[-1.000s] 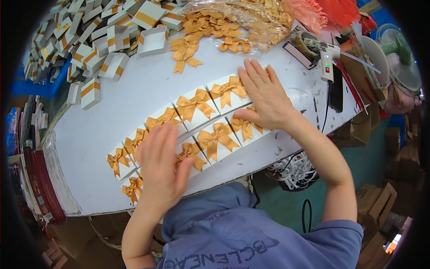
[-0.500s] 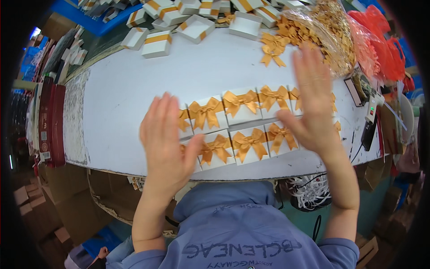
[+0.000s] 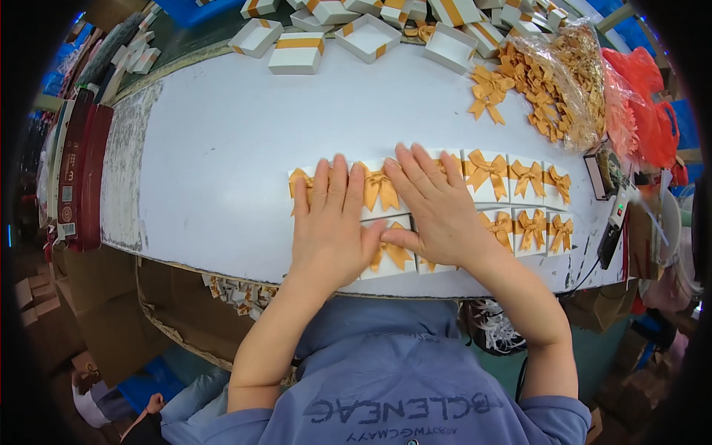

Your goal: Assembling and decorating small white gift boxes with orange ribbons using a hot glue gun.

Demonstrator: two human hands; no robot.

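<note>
White gift boxes with gold ribbon bows stand side by side in two rows on the table, such as the far-row box (image 3: 486,176) and the near-row box (image 3: 531,230). Over the left part of the rows, my left hand (image 3: 330,230) lies flat, fingers stretched forward. My right hand (image 3: 441,211) is spread over the middle boxes, palm down and angled to the left. The two thumbs come close together above a near-row bow (image 3: 393,256). Neither hand grasps anything. Several boxes are partly hidden under the palms and fingers.
Loose white box parts with gold bands (image 3: 297,53) lie along the table's far edge. Farther right, gold bows (image 3: 545,93) spill from a clear plastic bag, beside a red bag (image 3: 641,81). A power strip (image 3: 617,211) sits at the right edge, dark red boxes (image 3: 81,174) at the left.
My right hand has moved left and my left hand slightly right, so both now lie close together over the boxes. The view has shifted, and the right-end boxes are uncovered.
</note>
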